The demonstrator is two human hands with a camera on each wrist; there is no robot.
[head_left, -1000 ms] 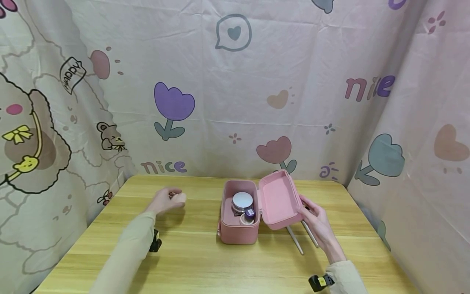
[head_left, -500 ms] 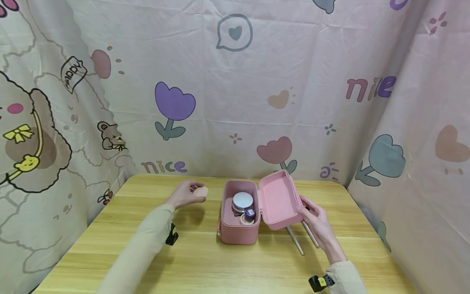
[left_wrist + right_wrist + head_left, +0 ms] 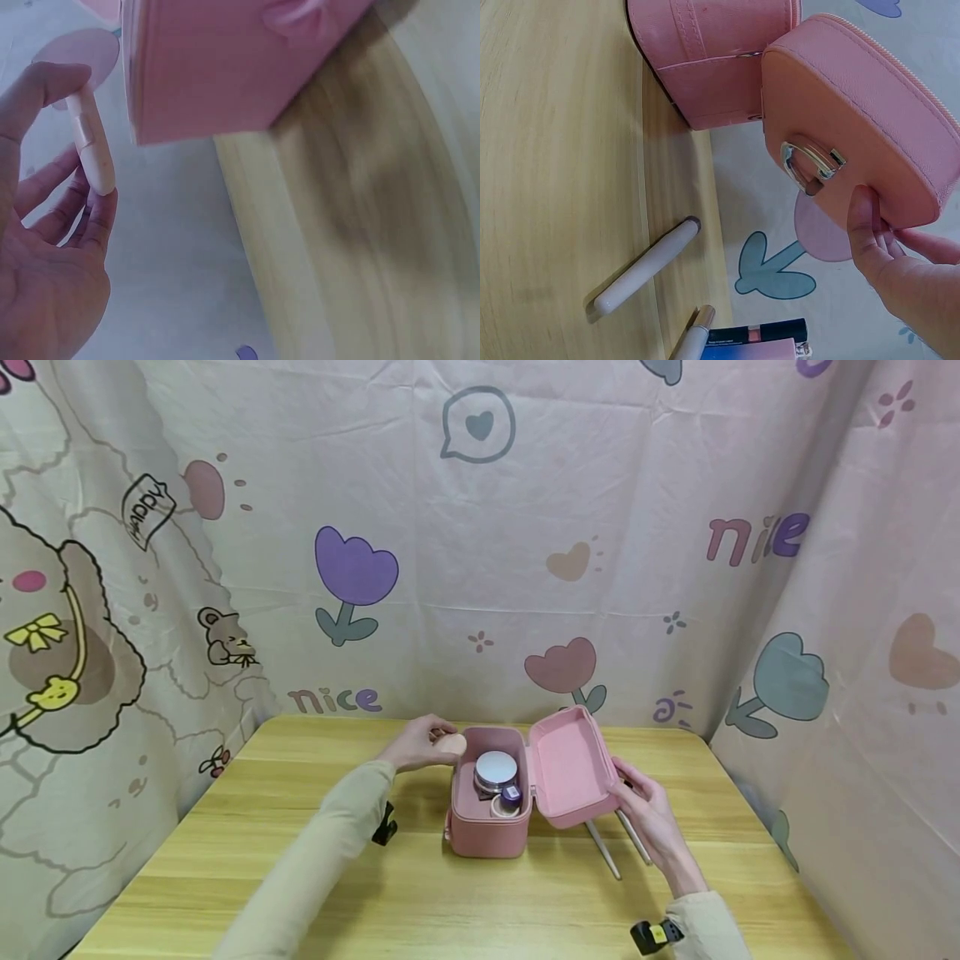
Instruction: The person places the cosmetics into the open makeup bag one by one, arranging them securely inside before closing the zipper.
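My left hand (image 3: 416, 745) pinches a round, flat, beige powder puff (image 3: 452, 744) between thumb and fingers, at the back left rim of the pink makeup case (image 3: 487, 841). Seen from its edge, the puff (image 3: 94, 146) shows a small band in the left wrist view and stands apart from the case wall. My right hand (image 3: 652, 814) grips the edge of the case's lid (image 3: 572, 764), which hangs open to the right. Inside the case lie a round jar with a pale top (image 3: 496, 768), a small purple-capped item (image 3: 512, 796) and a pale round item (image 3: 504, 810).
Two pale-handled sticks, probably brushes, lie right of the case; one handle (image 3: 649, 266) shows fully in the right wrist view. Beyond it are a dark tube (image 3: 761, 332) and a pink-and-blue item (image 3: 754, 350). A printed curtain (image 3: 480, 568) stands behind the wooden table (image 3: 480, 910).
My left hand has moved right with the powder puff, from the table's left side to the case's rim. The right hand and lid have stayed in place.
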